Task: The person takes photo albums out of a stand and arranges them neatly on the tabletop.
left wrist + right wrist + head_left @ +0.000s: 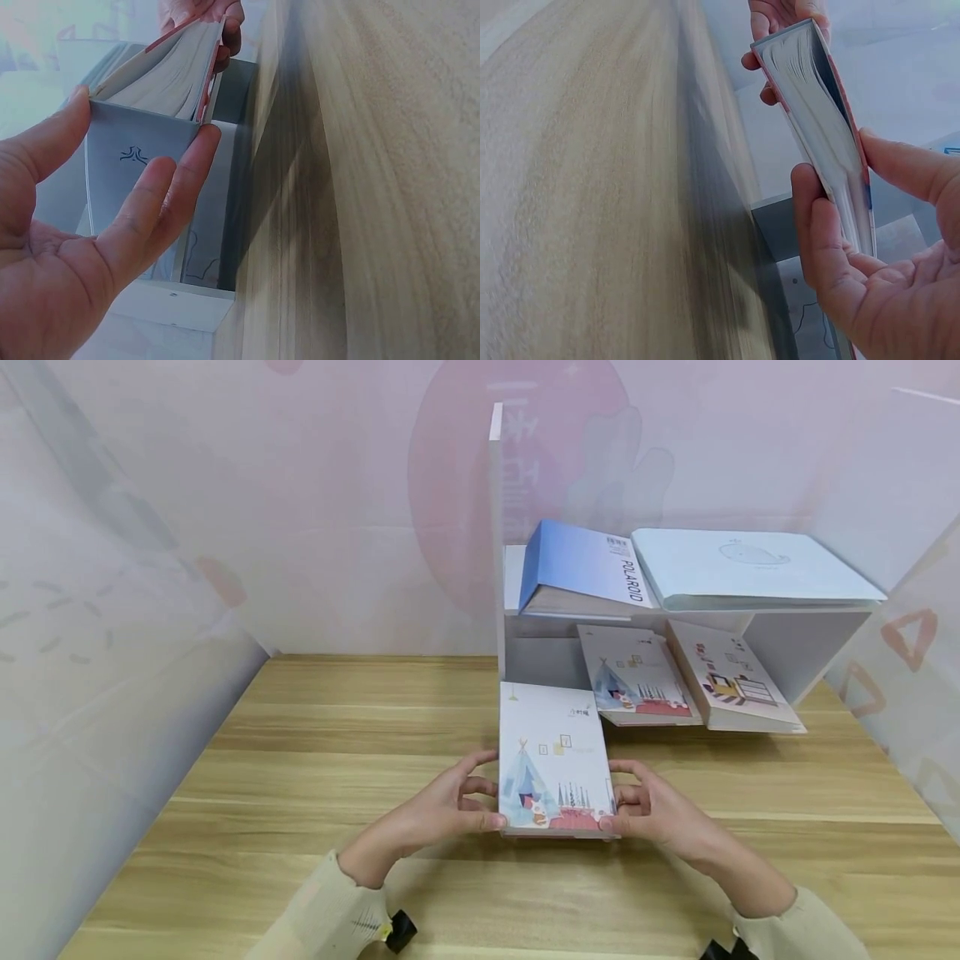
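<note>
Both hands hold a white photo album (555, 710) with a blue tent drawn on its cover, in front of the shelf's left part. My left hand (450, 806) pinches the left side, thumb at the cover's edge and fingers below; the left wrist view shows the grey spine (139, 142) there. At the opposite side, my right hand (656, 810) grips the album with its thumb on the cover and fingertips underneath. White page edges (806, 97) show in the right wrist view. The album's far end reaches the front of the lower compartment.
A white shelf (497, 527) stands on the wooden table (300, 760). On its upper board lie a blue album marked POLAROID (585, 564) and a pale blue whale album (750, 560). Below, another tent album (637, 672) and a furniture-print album (731, 672) jut out.
</note>
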The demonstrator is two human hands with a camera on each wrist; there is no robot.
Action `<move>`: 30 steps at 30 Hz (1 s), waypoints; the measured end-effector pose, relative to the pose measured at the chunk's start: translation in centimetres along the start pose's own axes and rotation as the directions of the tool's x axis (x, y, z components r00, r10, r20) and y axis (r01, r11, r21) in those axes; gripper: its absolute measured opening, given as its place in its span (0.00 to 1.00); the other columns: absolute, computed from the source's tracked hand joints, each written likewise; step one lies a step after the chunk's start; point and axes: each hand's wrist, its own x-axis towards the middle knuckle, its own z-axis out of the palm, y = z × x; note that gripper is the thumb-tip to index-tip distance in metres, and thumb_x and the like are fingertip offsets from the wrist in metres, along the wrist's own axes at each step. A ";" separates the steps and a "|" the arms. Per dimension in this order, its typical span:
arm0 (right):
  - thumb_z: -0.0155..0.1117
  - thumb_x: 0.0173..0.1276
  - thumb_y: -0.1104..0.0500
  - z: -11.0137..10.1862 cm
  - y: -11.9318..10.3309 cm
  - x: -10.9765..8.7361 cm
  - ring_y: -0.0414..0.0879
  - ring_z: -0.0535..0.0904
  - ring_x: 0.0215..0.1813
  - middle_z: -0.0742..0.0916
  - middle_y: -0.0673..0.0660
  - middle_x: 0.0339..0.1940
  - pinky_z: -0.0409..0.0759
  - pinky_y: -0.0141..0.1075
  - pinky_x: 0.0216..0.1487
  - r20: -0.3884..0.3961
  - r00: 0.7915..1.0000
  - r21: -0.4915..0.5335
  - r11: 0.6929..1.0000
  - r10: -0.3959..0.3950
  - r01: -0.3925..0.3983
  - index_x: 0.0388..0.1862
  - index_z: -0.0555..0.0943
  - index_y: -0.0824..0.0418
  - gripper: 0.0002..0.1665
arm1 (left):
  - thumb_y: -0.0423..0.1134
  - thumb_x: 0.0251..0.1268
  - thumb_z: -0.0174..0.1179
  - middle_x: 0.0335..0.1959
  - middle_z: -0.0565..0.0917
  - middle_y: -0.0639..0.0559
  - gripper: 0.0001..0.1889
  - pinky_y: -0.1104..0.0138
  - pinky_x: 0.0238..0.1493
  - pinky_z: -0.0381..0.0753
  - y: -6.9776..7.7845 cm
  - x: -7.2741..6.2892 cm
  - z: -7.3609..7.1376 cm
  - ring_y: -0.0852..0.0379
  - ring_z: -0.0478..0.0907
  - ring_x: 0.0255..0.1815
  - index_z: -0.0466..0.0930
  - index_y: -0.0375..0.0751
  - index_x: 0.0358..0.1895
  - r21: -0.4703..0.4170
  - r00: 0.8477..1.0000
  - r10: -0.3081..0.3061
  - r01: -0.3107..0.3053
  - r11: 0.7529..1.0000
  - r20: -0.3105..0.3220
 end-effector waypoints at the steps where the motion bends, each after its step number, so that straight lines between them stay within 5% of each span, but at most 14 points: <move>1: 0.71 0.64 0.62 0.0 0.0 0.0 0.41 0.83 0.41 0.86 0.60 0.45 0.82 0.31 0.44 0.000 1.000 0.002 1.000 -0.001 0.001 0.74 0.45 0.74 0.54 | 0.38 0.65 0.67 0.65 0.71 0.31 0.46 0.60 0.55 0.82 0.0 0.0 0.0 0.51 0.83 0.50 0.45 0.40 0.79 0.005 1.000 -0.003 0.003 1.000 0.002; 30: 0.71 0.63 0.66 2.5 -0.9 1.1 0.45 0.83 0.42 0.85 0.69 0.50 0.83 0.31 0.42 -0.012 0.999 0.009 0.999 -0.033 0.033 0.74 0.49 0.73 0.50 | 0.42 0.62 0.70 0.63 0.73 0.32 0.51 0.62 0.53 0.83 0.0 -2.5 -1.9 0.49 0.82 0.53 0.43 0.40 0.79 0.022 1.000 -0.002 0.003 1.000 -0.009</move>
